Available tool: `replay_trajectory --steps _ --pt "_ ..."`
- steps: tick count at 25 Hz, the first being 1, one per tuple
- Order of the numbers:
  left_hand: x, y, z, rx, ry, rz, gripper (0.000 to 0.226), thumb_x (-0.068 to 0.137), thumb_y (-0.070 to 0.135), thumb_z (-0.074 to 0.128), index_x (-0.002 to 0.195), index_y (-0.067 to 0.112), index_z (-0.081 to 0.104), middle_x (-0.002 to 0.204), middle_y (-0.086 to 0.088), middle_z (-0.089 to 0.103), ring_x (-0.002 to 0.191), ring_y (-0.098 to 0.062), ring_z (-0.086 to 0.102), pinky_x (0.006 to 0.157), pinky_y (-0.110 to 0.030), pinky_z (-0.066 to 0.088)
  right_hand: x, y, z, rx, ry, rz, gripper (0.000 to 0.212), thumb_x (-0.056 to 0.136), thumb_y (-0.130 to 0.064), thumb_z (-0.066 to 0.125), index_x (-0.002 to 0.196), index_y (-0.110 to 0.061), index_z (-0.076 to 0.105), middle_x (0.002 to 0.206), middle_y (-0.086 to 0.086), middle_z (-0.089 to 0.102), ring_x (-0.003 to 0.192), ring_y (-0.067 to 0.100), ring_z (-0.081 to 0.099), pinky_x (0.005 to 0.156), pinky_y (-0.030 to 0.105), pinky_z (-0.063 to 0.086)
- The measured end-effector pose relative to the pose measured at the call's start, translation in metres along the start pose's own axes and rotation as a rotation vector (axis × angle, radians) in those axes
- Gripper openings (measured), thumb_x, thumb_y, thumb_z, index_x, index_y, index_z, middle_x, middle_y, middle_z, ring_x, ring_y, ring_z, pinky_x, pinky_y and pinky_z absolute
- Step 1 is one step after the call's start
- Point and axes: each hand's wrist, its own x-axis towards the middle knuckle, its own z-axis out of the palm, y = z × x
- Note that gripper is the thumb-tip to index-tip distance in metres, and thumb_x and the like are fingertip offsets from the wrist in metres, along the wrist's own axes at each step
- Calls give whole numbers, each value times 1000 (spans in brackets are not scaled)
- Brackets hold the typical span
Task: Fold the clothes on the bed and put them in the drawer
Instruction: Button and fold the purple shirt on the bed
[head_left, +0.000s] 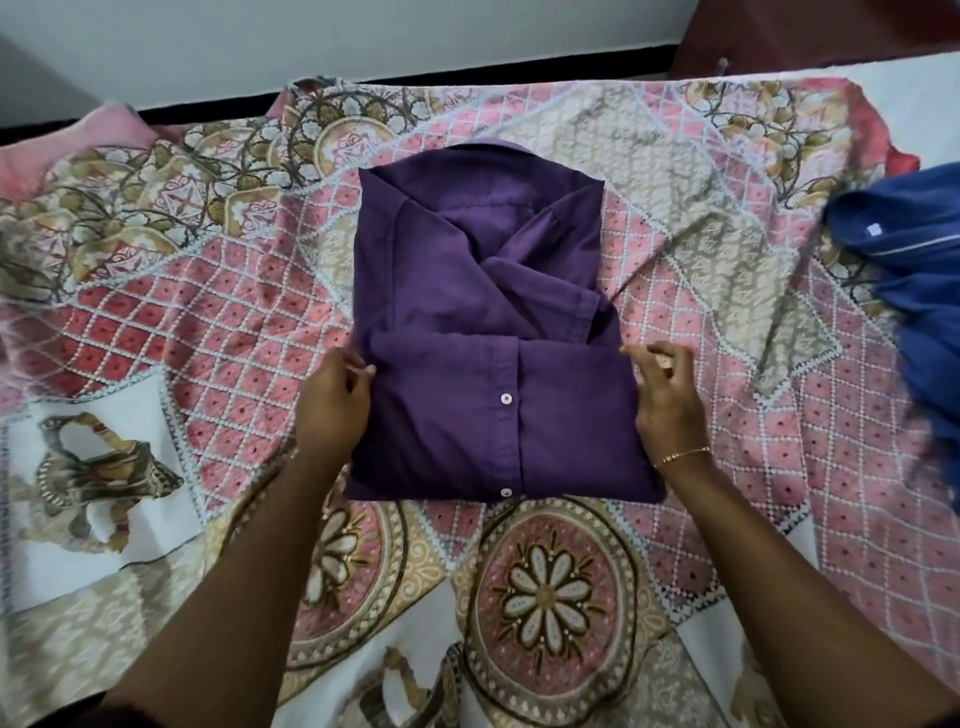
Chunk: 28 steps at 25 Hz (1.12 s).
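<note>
A purple button shirt (483, 322) lies partly folded in the middle of the bed, sleeves crossed over its back and its bottom part turned up so two white buttons show. My left hand (330, 402) pinches the left edge of the turned-up part. My right hand (665, 395) is at the right edge, fingers curled at the corner of the fold. A blue garment (914, 291) lies crumpled at the right side of the bed.
A patterned pink, beige and white bedcover (545, 582) covers the bed. A pink pillow (78, 140) sits at the far left. A white wall with a dark skirting runs behind, and dark wooden furniture (810, 31) stands at the top right.
</note>
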Motion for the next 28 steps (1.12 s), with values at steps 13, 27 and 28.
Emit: replay_trajectory --steps 13,27,28 --pt "38 -53 -6 452 -348 1069 64 81 32 45 142 16 33 145 -15 39 134 -34 34 108 -43 23 31 38 3 -308 -392 -582 36 100 -25 30 128 -22 52 124 11 61 90 22 45 83 26 40" --pt "118 45 12 -375 8 -19 39 96 30 47 108 -5 59 104 -25 63 94 -29 59 84 -42 44 140 -34 45 45 -2 242 45 97 -27 45 91 16 58 96 38 60 87 46 57 71 42 29" --pt "122 52 12 -417 67 11 40 96 30 46 109 -6 58 103 -24 63 93 -27 58 84 -41 44 142 -39 45 70 112 197 45 96 -27 44 87 15 58 91 38 61 82 46 57 69 42 28"
